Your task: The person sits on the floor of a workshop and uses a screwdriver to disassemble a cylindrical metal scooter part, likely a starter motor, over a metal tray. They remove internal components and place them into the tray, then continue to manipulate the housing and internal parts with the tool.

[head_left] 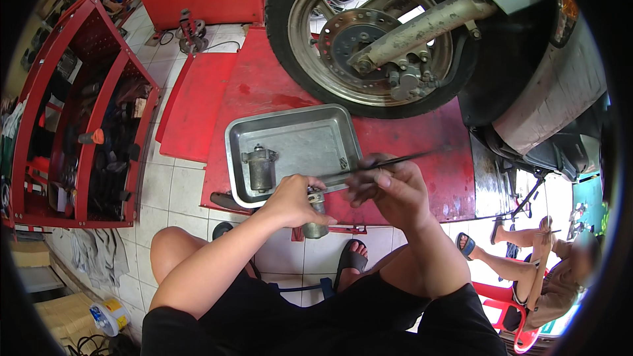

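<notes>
My left hand (290, 203) is wrapped round a small cylindrical metal motor (316, 228), held upright just off the near edge of a metal tray (232, 158). To its right, my raised right hand (399, 191) pinches a thin dark rod-like tool (414, 157). Motion smears the tool, so its exact kind is unclear; it runs from near the motor's top out past my fingers to the right. Inside the tray stands a similar grey cylindrical motor (262, 173). Small metal bits (343, 162) lie by the tray's right wall.
The tray rests on a red lift platform (415, 135). Beyond it stands a motorbike's front wheel (280, 39) with its brake disc. A red shelf rack (99, 138) is on the left. A brown handle (226, 202) pokes out beside the tray. Someone sits on a red chair (521, 329) at right.
</notes>
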Demonstrator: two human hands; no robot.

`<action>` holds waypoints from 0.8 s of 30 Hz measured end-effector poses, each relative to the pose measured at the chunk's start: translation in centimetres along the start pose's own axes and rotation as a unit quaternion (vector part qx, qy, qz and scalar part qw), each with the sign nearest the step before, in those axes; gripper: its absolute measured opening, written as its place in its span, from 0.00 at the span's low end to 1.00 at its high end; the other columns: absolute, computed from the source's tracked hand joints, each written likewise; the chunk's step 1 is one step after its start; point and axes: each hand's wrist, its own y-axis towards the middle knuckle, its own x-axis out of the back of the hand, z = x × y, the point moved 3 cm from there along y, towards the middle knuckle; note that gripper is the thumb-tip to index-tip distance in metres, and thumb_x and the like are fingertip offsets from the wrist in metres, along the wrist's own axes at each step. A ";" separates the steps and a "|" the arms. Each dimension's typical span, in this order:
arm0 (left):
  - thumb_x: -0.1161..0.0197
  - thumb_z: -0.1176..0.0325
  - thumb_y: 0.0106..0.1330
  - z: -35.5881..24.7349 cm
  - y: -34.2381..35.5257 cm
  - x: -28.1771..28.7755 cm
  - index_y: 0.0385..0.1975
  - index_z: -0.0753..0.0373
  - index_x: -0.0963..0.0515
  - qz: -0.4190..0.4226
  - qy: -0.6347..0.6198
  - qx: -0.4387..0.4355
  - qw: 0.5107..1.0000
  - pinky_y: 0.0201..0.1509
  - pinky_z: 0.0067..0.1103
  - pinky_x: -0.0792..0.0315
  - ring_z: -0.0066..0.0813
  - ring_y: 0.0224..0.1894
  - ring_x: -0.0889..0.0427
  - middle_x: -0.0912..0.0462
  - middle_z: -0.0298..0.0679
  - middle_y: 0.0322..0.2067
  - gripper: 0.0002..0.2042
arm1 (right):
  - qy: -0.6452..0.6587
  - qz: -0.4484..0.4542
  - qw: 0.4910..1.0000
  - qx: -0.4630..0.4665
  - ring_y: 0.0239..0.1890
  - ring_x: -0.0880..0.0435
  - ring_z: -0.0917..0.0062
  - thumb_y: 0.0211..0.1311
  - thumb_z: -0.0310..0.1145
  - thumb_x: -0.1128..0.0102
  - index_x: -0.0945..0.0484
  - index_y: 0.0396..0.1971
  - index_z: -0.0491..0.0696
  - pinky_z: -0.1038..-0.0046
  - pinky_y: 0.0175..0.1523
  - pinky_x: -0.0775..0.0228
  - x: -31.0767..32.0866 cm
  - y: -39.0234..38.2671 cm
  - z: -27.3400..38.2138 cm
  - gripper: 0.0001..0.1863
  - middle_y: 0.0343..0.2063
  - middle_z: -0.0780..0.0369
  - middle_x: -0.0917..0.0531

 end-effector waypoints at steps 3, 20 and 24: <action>0.15 0.53 0.37 -0.3 -0.2 0.4 0.48 0.71 0.17 0.017 0.002 0.009 1.000 0.56 0.31 0.23 0.45 0.47 0.13 0.13 0.55 0.40 0.37 | -0.186 0.026 0.981 0.043 0.41 0.14 0.66 0.71 0.30 0.40 0.20 0.47 0.34 0.67 0.45 0.22 -0.2 -0.4 0.4 0.14 0.43 0.51 0.16; 0.15 0.55 0.37 0.2 -0.2 -0.2 0.47 0.67 0.16 0.013 0.008 -0.004 1.000 0.48 0.31 0.20 0.44 0.38 0.12 0.13 0.53 0.32 0.35 | -0.492 0.068 0.843 0.208 0.43 0.14 0.59 0.51 0.08 0.41 0.19 0.39 0.37 0.63 0.46 0.21 -2.8 0.0 -0.2 0.15 0.39 0.54 0.16; 0.15 0.55 0.37 0.0 -0.4 -0.1 0.47 0.66 0.16 0.030 0.008 0.014 0.999 0.49 0.31 0.20 0.45 0.39 0.12 0.13 0.53 0.32 0.34 | -0.500 0.078 0.835 0.214 0.42 0.14 0.60 0.51 0.10 0.39 0.19 0.40 0.39 0.65 0.44 0.20 -2.6 0.0 -0.7 0.16 0.38 0.56 0.16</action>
